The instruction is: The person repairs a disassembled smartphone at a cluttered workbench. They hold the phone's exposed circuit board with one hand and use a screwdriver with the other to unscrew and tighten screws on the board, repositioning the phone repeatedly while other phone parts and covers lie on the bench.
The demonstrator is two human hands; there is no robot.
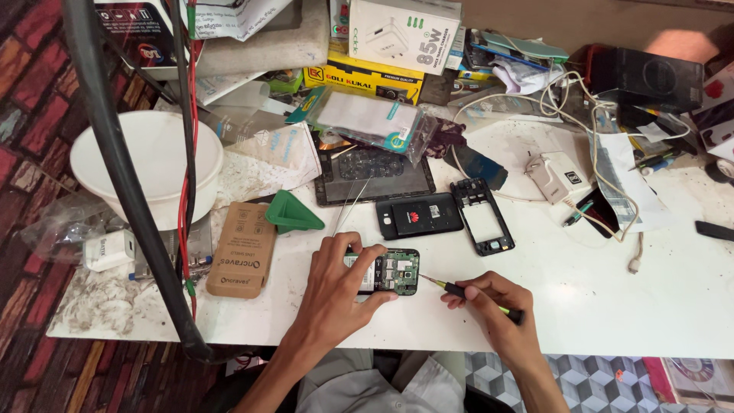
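Resting on the white worktop (581, 291), the opened phone (386, 271) is pinned by left hand (336, 287) fingers; right hand (489, 302) fingers pinch a screwdriver (459, 291) whose tip could slip and gouge the board.

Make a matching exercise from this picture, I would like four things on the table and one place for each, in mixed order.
Things:
1. opened phone
2. screwdriver
3. white bowl
4. green triangular tool

Places:
A. near the table's left edge
B. under the left hand
C. beside the brown cardboard packet
D. in the right hand

Pairs: 1-B, 2-D, 3-A, 4-C
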